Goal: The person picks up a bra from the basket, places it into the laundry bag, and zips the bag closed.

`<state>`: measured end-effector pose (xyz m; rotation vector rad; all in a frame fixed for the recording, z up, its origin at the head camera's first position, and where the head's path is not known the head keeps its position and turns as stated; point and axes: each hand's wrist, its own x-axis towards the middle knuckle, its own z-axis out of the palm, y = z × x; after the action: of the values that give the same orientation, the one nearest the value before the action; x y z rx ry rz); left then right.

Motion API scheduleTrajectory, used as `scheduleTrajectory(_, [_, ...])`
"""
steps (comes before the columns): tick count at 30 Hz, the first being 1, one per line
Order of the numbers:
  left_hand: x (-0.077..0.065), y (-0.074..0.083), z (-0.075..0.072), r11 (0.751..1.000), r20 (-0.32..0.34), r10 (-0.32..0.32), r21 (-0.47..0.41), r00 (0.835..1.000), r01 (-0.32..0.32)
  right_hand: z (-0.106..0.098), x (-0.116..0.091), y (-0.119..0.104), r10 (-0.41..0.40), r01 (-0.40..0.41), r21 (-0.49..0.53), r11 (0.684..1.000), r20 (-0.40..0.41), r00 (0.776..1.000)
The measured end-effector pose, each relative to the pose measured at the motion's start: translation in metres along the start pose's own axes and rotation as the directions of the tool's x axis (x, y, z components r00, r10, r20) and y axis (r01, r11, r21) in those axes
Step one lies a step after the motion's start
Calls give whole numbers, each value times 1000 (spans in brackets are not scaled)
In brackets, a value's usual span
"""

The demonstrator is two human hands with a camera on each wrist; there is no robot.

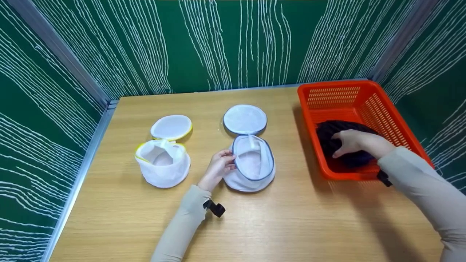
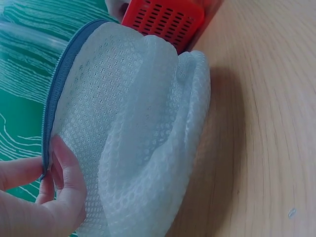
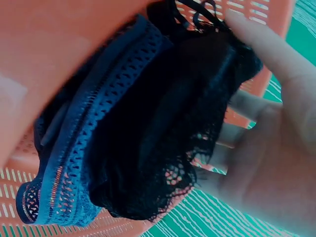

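My left hand (image 1: 221, 165) pinches the grey zipped rim of a white mesh laundry bag (image 1: 251, 185) between thumb and fingers. The bag stands upright with its round lid (image 1: 245, 119) folded back behind it. In the left wrist view, thumb and fingertips meet on the zip edge (image 2: 58, 89). Inside the red basket, my right hand (image 1: 355, 141) grips a black lace bra (image 3: 163, 113), thumb on top and fingers behind it. A dark blue garment with an openwork band (image 3: 94, 113) lies against the bra. Fingertips are partly hidden behind the black lace.
Left of the middle bag stands a second white mesh laundry bag (image 1: 165, 176) with yellow trim, its lid (image 1: 171, 126) laid back. The red plastic basket (image 1: 338, 86) occupies the table's right rear. Green walls with white streaks (image 1: 204, 43) enclose the wooden table (image 1: 276, 222).
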<state>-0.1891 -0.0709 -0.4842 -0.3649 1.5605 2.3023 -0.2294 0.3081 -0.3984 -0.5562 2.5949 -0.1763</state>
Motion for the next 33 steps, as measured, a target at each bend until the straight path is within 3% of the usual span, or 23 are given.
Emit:
scheduleTrajectory(6, [-1, 0, -1, 1000, -1, -10, 15, 1000, 10, 3, 2, 2, -8, 7, -35, 999, -21, 1000])
scheduleTrajectory(13, [-3, 0, 0, 1000, -10, 1, 23, 1000, 0, 1, 4, 3, -45, 39, -46, 998, -132, 990])
scheduleTrajectory(20, [-3, 0, 1, 1000, 8, 16, 10, 1000, -16, -4, 0, 5, -36, 30, -33, 999, -184, 982])
scheduleTrajectory(33, [-4, -1, -1, 1000, -2, 7, 9, 1000, -7, -12, -7, 9, -28, 19, -28, 999, -349, 937])
